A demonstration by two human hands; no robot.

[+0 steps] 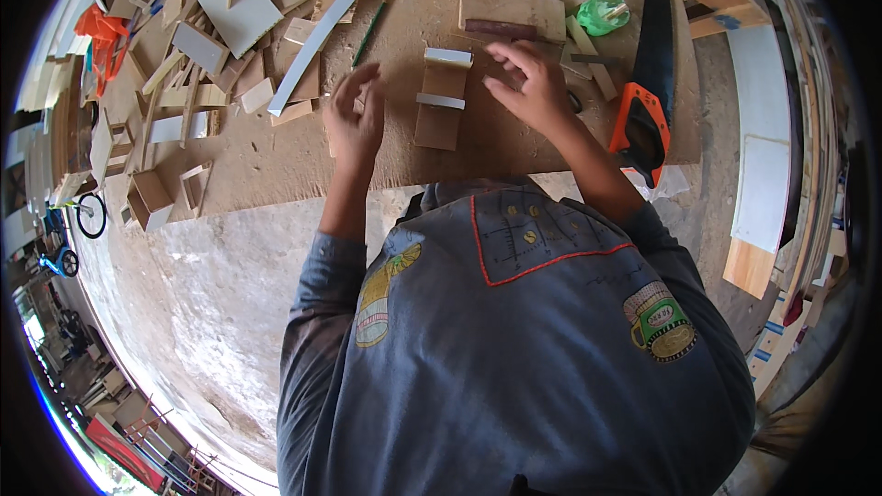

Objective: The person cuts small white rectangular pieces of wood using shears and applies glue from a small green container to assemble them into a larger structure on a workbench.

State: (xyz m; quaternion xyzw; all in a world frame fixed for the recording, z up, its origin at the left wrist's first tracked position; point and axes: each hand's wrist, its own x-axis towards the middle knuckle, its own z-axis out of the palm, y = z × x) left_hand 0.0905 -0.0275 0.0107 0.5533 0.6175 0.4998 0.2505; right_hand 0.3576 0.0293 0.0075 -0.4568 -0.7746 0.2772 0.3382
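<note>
A small brown wooden piece [439, 125] with two white-faced cross strips stands on the workbench [404, 161], between my hands. To its left, my left hand [356, 118] is raised with loosely bent fingers apart and nothing visible in them. On the other side hovers my right hand [531, 87], thumb and fingers spread, close to the piece's upper end but apart from it. A dark green pencil-like stick [368, 34] lies beyond my left hand, beside a long white strip [312, 53].
An orange-handled handsaw [640, 133] lies at the bench's right side. Near it are a green plastic cup [603, 14] and a board [510, 11] bearing a dark reddish stick [500, 29]. Wood offcuts [230, 0] are heaped at the far left, with small wooden frames [150, 195] by the front edge.
</note>
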